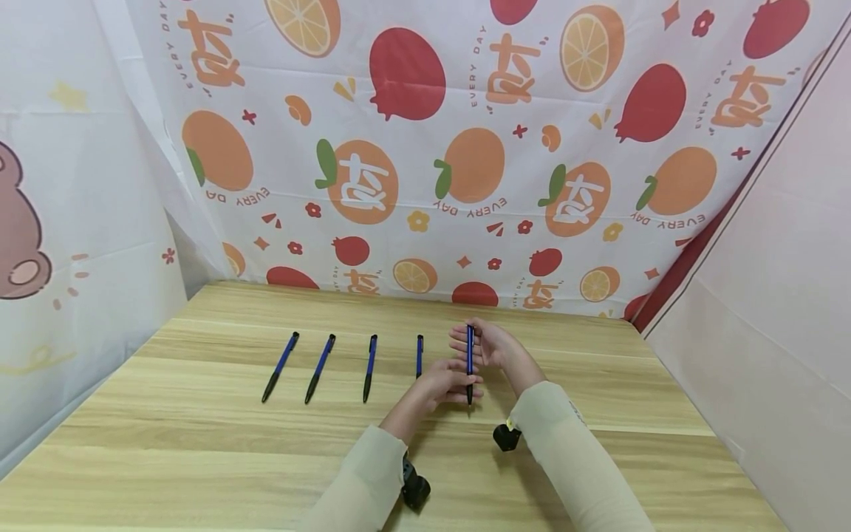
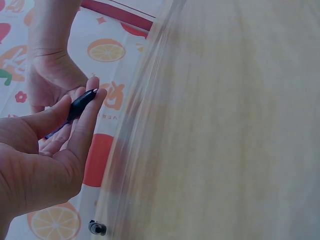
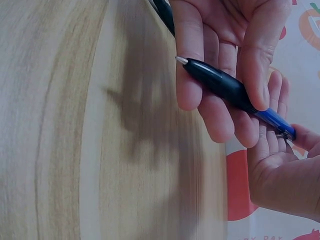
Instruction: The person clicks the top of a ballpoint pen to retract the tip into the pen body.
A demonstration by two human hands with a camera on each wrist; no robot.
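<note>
Between both hands, a blue pen with a black grip (image 1: 470,355) is held above the wooden table. My left hand (image 1: 442,386) pinches the pen's black grip (image 3: 220,82) between thumb and fingers, close to the writing end. A silver tip (image 3: 181,60) sticks out there, seen in the right wrist view. At the other end, by the clip, my right hand (image 1: 497,347) holds the pen with its thumb (image 3: 305,137) against the top and its fingers behind. The left wrist view shows the black grip (image 2: 80,106) over the left fingers.
To the left several similar blue pens lie in a spaced row, among them a far-left pen (image 1: 281,367) and one partly behind the left hand (image 1: 419,355). A fruit-patterned cloth (image 1: 425,177) hangs behind the wooden table (image 1: 199,458). White sheets stand at both sides.
</note>
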